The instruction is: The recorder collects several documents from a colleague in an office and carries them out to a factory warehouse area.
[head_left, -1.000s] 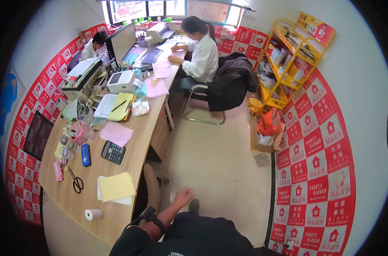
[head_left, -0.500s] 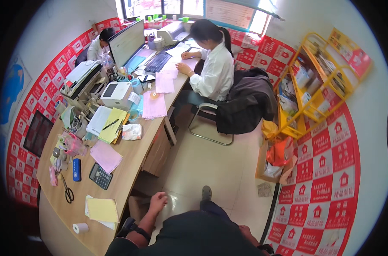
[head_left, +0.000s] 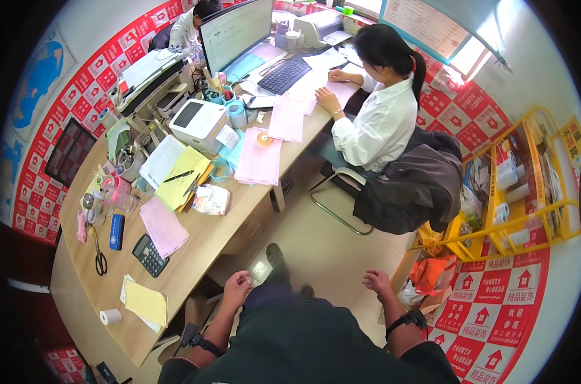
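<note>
Head view: so the big change here is that both hands can now be seen raised in front of the body, whereas a second ago the right one wasn't shown at all and half a second ago it was only caught low down by the hip. The left hand is held beside the edge of the desk, fingers loosely curled, with nothing seen in it. The right hand is held well apart from it, also half curled and apparently empty, and the cardboard box with the orange bag in it is what's closest on that side. The calculator and yellow paper are left lying on the desk, not touched. The chair with the dark jacket and the seated co-worker's white sleeve are also seen from nearer, so some forward movement can probably be read into it. Basically, both hands are free and nothing's being handled, as far as can be told.
</note>
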A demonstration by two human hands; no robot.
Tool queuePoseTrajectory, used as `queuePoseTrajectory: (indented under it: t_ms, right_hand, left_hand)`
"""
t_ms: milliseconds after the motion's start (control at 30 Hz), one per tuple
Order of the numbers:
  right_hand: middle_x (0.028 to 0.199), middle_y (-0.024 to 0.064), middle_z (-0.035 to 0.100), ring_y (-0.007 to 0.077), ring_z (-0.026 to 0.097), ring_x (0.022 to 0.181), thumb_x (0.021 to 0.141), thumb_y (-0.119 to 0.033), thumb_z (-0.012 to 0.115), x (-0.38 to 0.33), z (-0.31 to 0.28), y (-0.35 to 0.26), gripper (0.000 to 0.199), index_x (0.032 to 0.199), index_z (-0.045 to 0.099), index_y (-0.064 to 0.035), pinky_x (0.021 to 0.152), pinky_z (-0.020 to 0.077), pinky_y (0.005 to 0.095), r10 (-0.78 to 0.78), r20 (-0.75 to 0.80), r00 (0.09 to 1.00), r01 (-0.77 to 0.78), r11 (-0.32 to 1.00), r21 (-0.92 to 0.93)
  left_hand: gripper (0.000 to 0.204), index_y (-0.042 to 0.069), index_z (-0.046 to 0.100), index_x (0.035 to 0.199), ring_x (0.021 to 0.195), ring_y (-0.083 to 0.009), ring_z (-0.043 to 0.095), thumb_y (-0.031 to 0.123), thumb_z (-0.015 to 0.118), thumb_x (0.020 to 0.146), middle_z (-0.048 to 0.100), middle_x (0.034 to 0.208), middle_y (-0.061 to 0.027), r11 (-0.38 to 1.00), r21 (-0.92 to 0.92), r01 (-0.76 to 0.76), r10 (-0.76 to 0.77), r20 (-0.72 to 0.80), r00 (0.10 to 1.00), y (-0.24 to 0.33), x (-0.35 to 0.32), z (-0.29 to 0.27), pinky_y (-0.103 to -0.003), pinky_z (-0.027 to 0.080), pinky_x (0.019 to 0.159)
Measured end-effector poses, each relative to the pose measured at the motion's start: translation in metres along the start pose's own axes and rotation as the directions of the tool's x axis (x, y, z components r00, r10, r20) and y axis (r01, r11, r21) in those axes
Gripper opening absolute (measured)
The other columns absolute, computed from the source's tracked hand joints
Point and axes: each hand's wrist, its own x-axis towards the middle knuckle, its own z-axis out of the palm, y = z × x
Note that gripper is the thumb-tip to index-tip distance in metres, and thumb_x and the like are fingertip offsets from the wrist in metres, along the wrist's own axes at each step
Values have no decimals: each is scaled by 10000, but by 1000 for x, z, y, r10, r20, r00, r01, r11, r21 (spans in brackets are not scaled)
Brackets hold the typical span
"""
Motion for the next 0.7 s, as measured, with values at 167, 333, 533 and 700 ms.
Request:
queuePoseTrajectory:
  t_ms: [167,333,533,700]
  right_hand:
    - [943,103,646,174,651,751,874,-133,597,13,58,-38,335,1157,545,39,615,515,255,99,116,988,-85,990,-113]
    - [940,120,650,181,653,765,857,-94,617,30,86,-60,341,1155,550,57,660,530,281,177,115,977,-143,955,-259]
    - [969,127,649,183,638,792,838,-114,614,77,99,-103,368,1158,574,65,727,511,289,179,136,974,-123,932,-341]
    - [983,132,654,183,643,808,856,-109,603,129,119,-151,366,1175,556,65,718,513,289,198,208,958,-98,905,-414]
  left_hand:
    - [322,-19,559,1151,733,-122,592,80,611,849,621,859,-51,981,30,-192,188,106,976,27,82,14,-255,490,678]
    - [344,-21,566,1143,760,-115,595,69,644,820,626,840,-46,972,-7,-237,236,97,967,60,140,6,-259,491,712]
    - [329,2,592,1137,724,-116,605,67,638,818,642,814,-43,965,130,-229,234,-30,972,75,167,-17,-266,494,682]
    - [305,17,618,1103,694,-146,621,73,633,804,649,781,-62,923,316,-221,277,-146,950,91,163,-4,-277,498,665]
